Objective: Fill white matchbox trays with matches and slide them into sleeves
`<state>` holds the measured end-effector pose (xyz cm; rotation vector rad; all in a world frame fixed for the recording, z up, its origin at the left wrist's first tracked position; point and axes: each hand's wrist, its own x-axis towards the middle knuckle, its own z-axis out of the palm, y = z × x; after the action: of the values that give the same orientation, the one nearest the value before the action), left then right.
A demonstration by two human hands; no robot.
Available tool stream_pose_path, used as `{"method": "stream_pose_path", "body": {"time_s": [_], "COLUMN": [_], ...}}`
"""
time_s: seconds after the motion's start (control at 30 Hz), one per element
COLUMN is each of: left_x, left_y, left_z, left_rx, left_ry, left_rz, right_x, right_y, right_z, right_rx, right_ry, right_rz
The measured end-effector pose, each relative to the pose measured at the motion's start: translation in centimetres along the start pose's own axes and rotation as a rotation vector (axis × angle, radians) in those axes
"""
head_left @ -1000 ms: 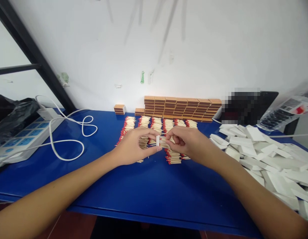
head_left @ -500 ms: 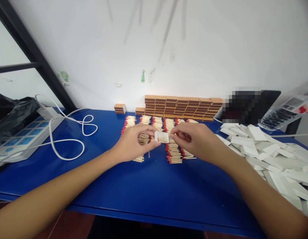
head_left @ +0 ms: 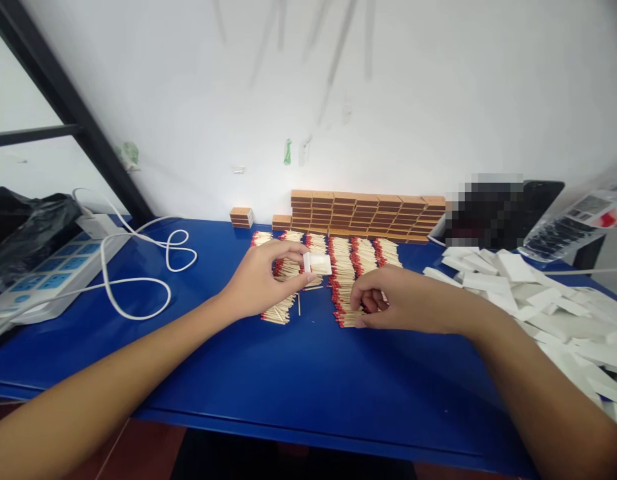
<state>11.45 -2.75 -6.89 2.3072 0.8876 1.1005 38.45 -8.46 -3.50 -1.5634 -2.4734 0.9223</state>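
My left hand [head_left: 261,280] pinches a small white matchbox tray [head_left: 317,263] between thumb and fingers, held just above the rows of red-tipped matches [head_left: 341,267] on the blue table [head_left: 288,380]. To its right, my right hand [head_left: 388,300] rests low on the near end of the match rows, fingers curled and pinching at matches there. What lies between those fingertips is too small to make out.
A wall of stacked brown matchboxes [head_left: 361,217] stands at the back, with a small separate stack [head_left: 241,217] to its left. A heap of white trays [head_left: 538,300] fills the right side. A power strip [head_left: 53,267] with looped white cable [head_left: 138,280] lies left.
My right hand let go of the white tray and dropped down onto the near end of the match rows. My left hand kept the tray and lifted it slightly.
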Motion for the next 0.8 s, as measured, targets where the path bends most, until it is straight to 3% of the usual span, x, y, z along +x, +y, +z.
{"method": "stream_pose_path", "body": {"time_s": [0.4,0.8], "left_x": [-0.14,-0.21], "left_y": [0.07,0.36], "left_z": [0.18,0.25], "left_rx": [0.047,0.059], "left_ry": [-0.015,-0.050], "left_rz": [0.050,0.047], "right_x": [-0.37,-0.22], "right_y": [-0.77,-0.55], "right_z": [0.42,0.61], "right_rx": [-0.039,-0.072], "right_ry": [-0.074,-0.037], "right_rz": [0.000,0.029]}}
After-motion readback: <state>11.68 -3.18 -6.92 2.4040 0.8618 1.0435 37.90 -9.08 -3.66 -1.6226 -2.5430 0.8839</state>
